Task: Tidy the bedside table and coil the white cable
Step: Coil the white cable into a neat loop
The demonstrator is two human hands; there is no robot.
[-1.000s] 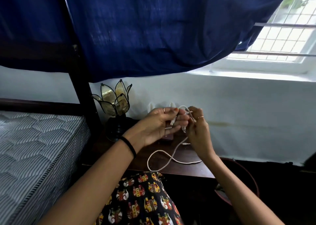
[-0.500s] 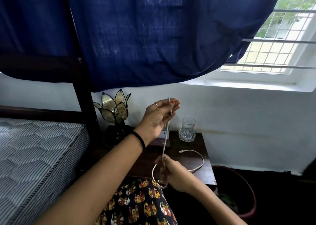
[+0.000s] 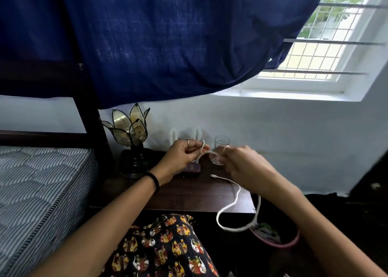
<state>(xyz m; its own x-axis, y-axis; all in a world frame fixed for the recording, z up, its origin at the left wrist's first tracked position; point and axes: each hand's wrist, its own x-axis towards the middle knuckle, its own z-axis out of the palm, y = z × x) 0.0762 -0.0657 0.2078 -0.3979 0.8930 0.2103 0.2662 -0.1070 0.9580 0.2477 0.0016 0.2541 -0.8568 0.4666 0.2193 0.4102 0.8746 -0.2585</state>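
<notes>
My left hand (image 3: 181, 157) and my right hand (image 3: 241, 165) are raised close together above the dark wooden bedside table (image 3: 189, 194). Both pinch the white cable (image 3: 237, 194), and a short arc of it spans between them. From my right hand the cable hangs off the table's front right corner in a loop. Its free plug end lies on the tabletop below my right hand.
A flower-shaped glass lamp (image 3: 131, 138) stands at the table's back left. A clear drinking glass (image 3: 220, 145) sits at the back, and a dark flat object (image 3: 192, 168) lies under my left hand. A striped mattress (image 3: 37, 184) lies left; a red-rimmed bin (image 3: 279, 243) stands right.
My right hand rose from the table's front edge to meet my left hand, which dropped lower. The cable went from a taut vertical stretch to a short arc with a hanging loop.
</notes>
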